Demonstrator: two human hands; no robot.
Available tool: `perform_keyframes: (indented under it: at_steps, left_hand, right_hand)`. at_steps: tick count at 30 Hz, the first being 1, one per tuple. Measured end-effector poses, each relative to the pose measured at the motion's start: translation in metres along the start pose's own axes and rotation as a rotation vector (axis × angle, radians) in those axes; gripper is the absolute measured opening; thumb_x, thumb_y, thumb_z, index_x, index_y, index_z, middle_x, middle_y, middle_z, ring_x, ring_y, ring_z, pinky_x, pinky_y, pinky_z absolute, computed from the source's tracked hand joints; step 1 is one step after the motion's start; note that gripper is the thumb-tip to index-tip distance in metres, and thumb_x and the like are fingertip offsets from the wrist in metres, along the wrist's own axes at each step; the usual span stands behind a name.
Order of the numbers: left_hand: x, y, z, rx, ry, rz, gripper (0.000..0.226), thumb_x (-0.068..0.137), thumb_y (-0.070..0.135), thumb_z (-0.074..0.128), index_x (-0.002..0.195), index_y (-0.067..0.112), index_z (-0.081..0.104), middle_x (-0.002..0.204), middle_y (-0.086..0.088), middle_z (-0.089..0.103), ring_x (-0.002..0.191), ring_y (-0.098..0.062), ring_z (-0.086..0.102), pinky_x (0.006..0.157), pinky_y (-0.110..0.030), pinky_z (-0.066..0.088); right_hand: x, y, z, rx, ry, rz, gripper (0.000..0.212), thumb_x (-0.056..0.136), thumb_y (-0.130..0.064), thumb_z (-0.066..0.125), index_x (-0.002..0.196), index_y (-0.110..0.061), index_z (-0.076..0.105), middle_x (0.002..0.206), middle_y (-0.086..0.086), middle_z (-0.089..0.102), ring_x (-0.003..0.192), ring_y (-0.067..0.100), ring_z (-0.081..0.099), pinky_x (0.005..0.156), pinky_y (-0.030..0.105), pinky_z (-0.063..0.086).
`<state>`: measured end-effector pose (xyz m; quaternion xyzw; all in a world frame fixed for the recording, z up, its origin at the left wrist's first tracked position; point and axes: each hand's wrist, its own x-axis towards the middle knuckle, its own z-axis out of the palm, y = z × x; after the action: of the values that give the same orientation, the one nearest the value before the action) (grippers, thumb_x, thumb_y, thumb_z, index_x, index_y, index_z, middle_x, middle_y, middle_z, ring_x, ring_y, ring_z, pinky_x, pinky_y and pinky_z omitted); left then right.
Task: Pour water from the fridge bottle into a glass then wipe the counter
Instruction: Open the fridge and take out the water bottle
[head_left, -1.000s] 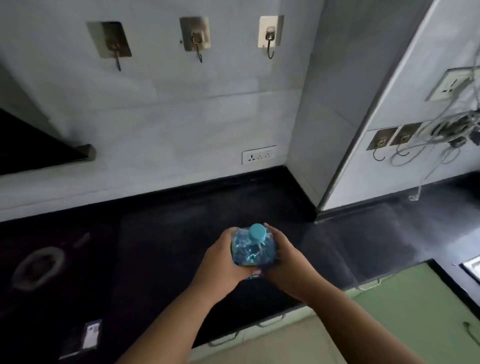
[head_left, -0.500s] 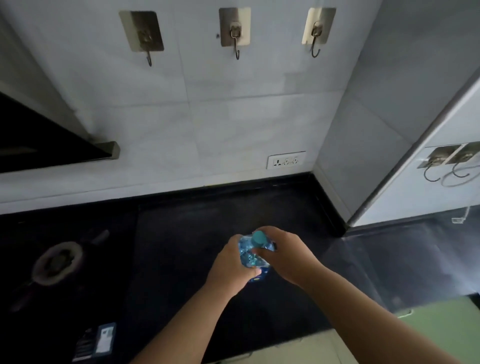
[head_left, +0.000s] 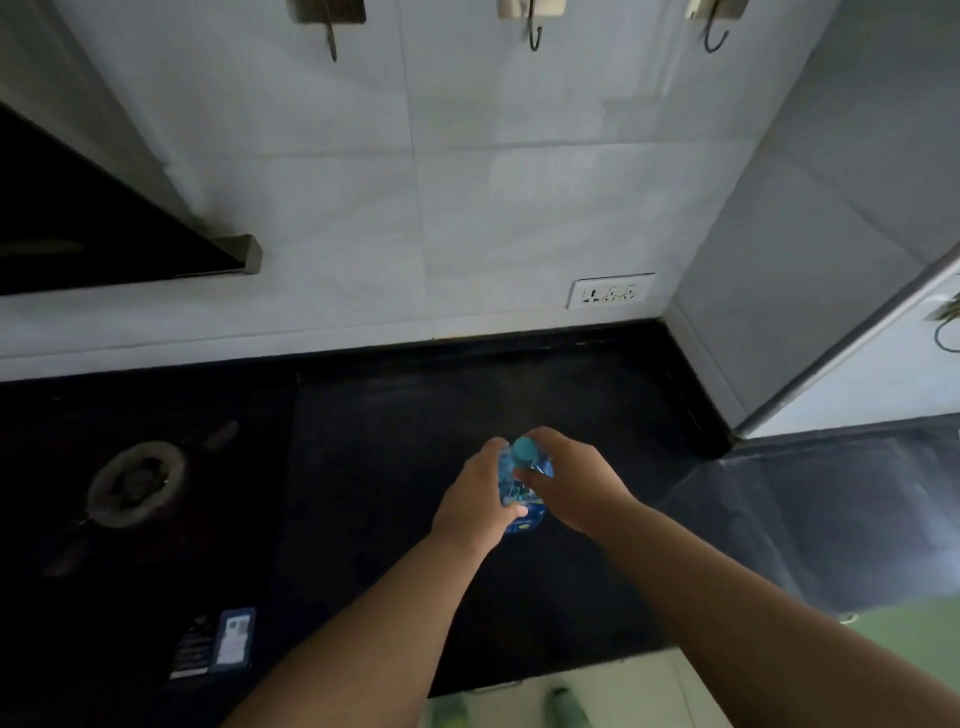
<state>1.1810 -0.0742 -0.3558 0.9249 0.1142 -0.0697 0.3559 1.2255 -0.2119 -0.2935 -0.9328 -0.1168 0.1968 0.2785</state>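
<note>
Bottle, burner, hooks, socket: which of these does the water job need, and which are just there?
For the job:
bottle, cap on, held by left hand and right hand
counter, to be wiped later
No glass or cloth in view.

Just there:
burner
hooks
socket
stickers on the stove

My left hand and right hand gripped the capped blue bottle upright above the black counter.
</note>
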Motion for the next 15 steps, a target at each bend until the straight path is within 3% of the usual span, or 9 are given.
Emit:
perform_keyframes:
  at_steps: [6,8,12,15]
  left_hand:
    - [0.009,-0.003,0.001,-0.009,-0.059,-0.032,0.076,0.079,0.021,0.088,0.136,0.039,0.039,0.13,0.009,0.059,0.122,-0.011,0.062,0.097,-0.028,0.05]
    - [0.008,0.0,0.0,-0.001,-0.072,-0.051,0.079,0.079,0.02,0.088,0.137,0.039,0.038,0.13,0.01,0.059,0.121,-0.01,0.062,0.1,-0.03,0.052]
    - [-0.001,0.016,0.003,0.017,-0.049,-0.161,0.08,0.079,0.02,0.088,0.141,0.031,0.039,0.129,0.004,0.063,0.114,-0.014,0.067,0.096,-0.033,0.057]
    - [0.0,0.027,0.009,0.078,-0.026,-0.226,0.065,0.077,0.022,0.087,0.128,0.028,0.048,0.121,0.004,0.067,0.102,-0.013,0.07,0.089,-0.035,0.061]
  right_hand:
    - [0.003,0.0,0.003,-0.011,-0.001,0.007,0.032,0.098,-0.039,0.063,0.127,-0.037,0.051,0.112,-0.007,0.066,0.095,0.014,0.066,0.079,0.036,0.06]
    - [0.003,-0.001,0.002,-0.029,-0.012,0.003,0.031,0.098,-0.035,0.062,0.127,-0.036,0.05,0.111,-0.006,0.065,0.091,0.013,0.065,0.075,0.033,0.059]
    - [0.0,-0.006,-0.006,-0.102,-0.028,-0.014,0.027,0.097,-0.027,0.063,0.121,-0.033,0.051,0.107,-0.004,0.065,0.09,0.013,0.066,0.078,0.035,0.061]
    - [-0.004,-0.005,-0.012,-0.189,-0.048,-0.005,0.026,0.096,-0.024,0.063,0.119,-0.031,0.051,0.107,-0.004,0.065,0.091,0.015,0.067,0.081,0.037,0.061]
